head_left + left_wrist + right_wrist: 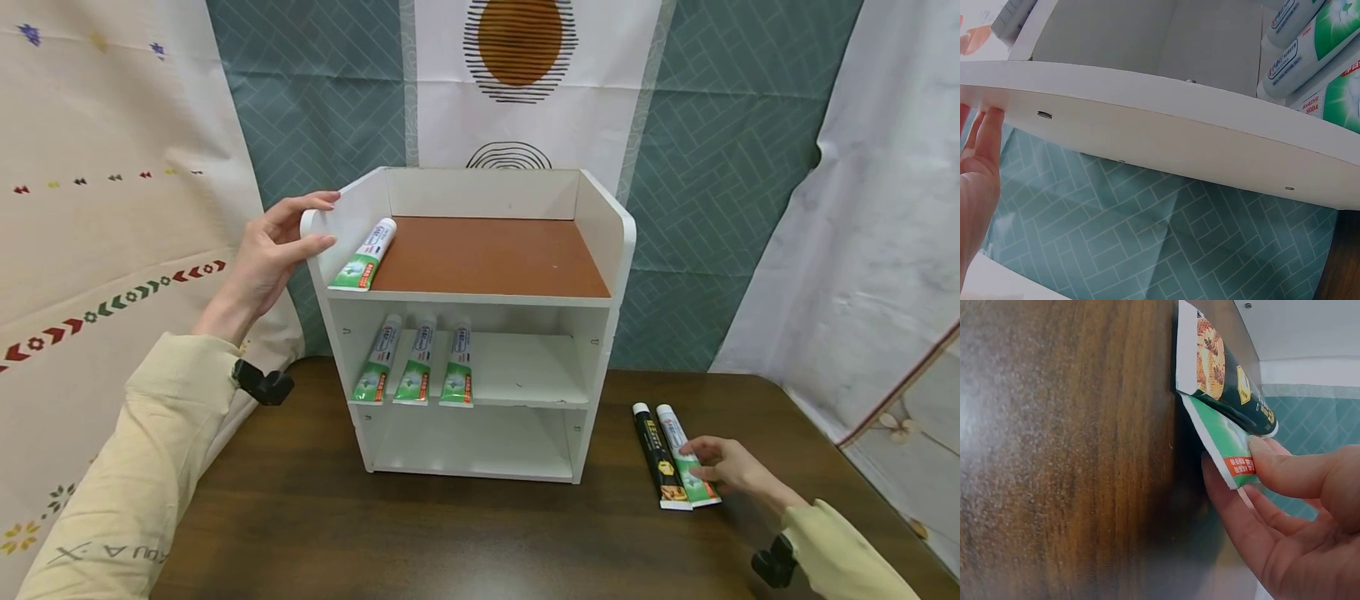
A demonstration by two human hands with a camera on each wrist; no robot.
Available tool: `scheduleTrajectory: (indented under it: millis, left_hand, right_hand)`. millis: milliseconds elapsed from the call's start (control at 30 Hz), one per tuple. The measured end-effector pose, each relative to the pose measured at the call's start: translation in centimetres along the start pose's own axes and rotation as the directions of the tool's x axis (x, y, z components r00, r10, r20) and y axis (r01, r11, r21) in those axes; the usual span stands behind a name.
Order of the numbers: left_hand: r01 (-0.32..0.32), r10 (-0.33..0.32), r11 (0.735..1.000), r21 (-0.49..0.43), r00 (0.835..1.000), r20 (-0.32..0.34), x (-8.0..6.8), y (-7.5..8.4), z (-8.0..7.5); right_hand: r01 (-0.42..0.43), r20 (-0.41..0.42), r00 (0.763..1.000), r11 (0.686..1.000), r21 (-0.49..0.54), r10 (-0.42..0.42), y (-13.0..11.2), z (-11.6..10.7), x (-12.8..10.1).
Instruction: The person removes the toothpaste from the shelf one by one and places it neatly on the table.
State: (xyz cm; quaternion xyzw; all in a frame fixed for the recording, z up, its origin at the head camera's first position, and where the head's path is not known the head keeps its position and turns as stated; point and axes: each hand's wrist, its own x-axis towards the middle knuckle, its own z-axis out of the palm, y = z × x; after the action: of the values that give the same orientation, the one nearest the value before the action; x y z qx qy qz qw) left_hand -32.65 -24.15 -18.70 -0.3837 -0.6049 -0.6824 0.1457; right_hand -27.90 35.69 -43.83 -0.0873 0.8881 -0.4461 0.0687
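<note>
both hands are at work: the left hand [273,250] rests with straight fingers against the rounded top corner of the white three-tier wooden shelf unit [615,225], at its left side panel, gripping nothing. the right hand [731,468] pinches the crimped end of a green-and-white toothpaste tube [684,454] lying on the dark brown wooden table [450,542], thumb on top and fingers under (the right wrist view shows this end lifted slightly off the wood). a black toothpaste tube with a white cap [658,458] lies touching it on the left, parallel, both just right of the unit's lower right edge. on the brown top board one green-and-white tube [365,256] lies along the left wall; the board to its right is bare. three more tubes [415,364] fill the left half of the middle shelf, with open room on the right.
</note>
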Motion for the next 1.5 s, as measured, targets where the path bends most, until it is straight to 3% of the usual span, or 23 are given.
scheduleTrajectory:
  millis: [233, 467, 633, 1100, 1200, 1367, 1500]
  left_hand:
    - [-0.009, 0.009, 1.000, -0.003, 1.000, -0.003, -0.1, 0.1, 0.1]
    - [-0.016, 0.016, 1.000, -0.016, 1.000, -0.003, 0.0, 0.3, 0.1]
    - [-0.010, 0.010, 1.000, -0.017, 1.000, -0.008, -0.1, 0.2, 0.0]
    - [-0.013, 0.013, 1.000, -0.010, 1.000, -0.010, 0.0, 0.2, -0.1]
    - [-0.012, 0.012, 1.000, -0.014, 1.000, -0.003, 0.1, 0.1, -0.1]
    - [-0.008, 0.008, 0.999, -0.032, 1.000, 0.000, 0.1, 0.0, 0.0]
    - [-0.003, 0.003, 1.000, -0.027, 1.000, -0.004, 0.0, -0.1, 0.0]
  right_hand:
    - [0.193, 0.034, 0.981, 0.978, -0.084, -0.190, 0.3, -0.2, 0.3]
    - [0.200, 0.014, 0.980, 0.971, -0.128, -0.199, 0.1, -0.1, 0.3]
    - [0.236, 0.028, 0.972, 0.966, -0.103, -0.234, 0.7, -0.2, 0.3]
    - [0.370, 0.001, 0.928, 0.925, -0.089, -0.372, 2.0, -0.6, 0.4]
    - [0.356, -0.032, 0.931, 0.924, -0.136, -0.364, 1.6, -0.8, 0.3]
    - [0.277, -0.156, 0.936, 0.933, -0.230, -0.316, 0.0, -1.2, 0.3]
    - [0.307, -0.213, 0.905, 0.913, -0.268, -0.368, -1.7, -1.4, 0.4]
